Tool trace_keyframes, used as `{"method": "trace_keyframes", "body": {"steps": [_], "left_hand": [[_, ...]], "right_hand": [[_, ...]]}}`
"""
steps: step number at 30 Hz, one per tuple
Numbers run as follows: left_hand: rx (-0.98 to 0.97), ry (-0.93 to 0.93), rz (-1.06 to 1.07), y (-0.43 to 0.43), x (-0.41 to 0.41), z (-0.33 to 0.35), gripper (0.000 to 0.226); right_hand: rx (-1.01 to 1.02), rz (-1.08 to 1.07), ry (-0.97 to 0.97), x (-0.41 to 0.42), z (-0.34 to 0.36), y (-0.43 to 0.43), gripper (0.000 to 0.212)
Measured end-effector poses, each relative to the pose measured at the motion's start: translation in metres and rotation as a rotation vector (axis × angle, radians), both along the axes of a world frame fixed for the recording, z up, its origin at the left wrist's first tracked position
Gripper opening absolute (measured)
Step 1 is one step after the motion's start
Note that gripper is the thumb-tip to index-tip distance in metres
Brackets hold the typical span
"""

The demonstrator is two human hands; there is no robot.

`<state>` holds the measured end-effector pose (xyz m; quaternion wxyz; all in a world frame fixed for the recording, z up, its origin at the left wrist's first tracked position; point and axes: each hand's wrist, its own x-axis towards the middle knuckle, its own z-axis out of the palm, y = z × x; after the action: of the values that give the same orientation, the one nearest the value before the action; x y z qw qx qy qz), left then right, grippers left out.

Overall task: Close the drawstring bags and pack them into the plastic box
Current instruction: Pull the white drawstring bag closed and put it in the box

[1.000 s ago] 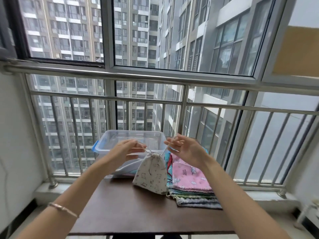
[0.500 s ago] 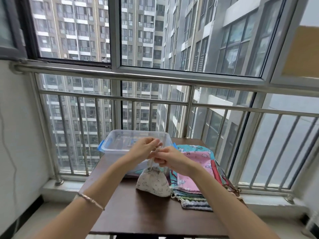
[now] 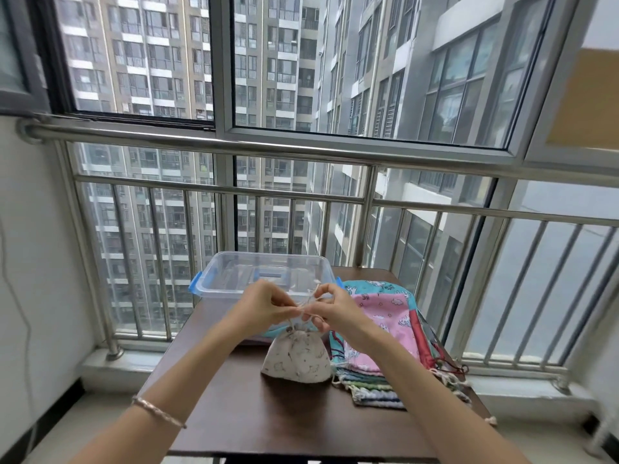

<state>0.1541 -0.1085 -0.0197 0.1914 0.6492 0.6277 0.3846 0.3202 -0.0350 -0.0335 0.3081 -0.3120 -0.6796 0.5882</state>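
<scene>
Centre frame, I see the left hand (image 3: 263, 311) and right hand (image 3: 336, 313), fingers (image 3: 280, 299) curled, pinching the cord (image 3: 314, 292) above the white bag (image 3: 296, 358) on the desk (image 3: 284, 416).

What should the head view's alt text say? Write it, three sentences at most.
A person's left hand and right hand pinch the drawstring above a cinched white printed bag standing on a dark table. Behind it sits a clear plastic box; to its right lies a stack of flat colourful bags, before a railed window.
</scene>
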Motion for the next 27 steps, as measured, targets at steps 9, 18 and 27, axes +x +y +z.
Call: {"method": "trace_keyframes", "body": {"steps": [9,18,27], "left_hand": [[-0.137,-0.061,-0.106,-0.006,-0.004,0.013,0.014],[-0.053,0.050,-0.038,-0.003,-0.004,0.011,0.010],[-0.086,0.067,-0.048,-0.014,-0.023,0.013,0.010]], "right_hand": [[0.677,-0.038,-0.335,-0.004,-0.001,-0.002,0.018],[0.080,0.206,-0.057,-0.001,-0.004,0.006,0.030],[-0.413,0.030,0.501,0.011,-0.005,0.012,0.026]]}}
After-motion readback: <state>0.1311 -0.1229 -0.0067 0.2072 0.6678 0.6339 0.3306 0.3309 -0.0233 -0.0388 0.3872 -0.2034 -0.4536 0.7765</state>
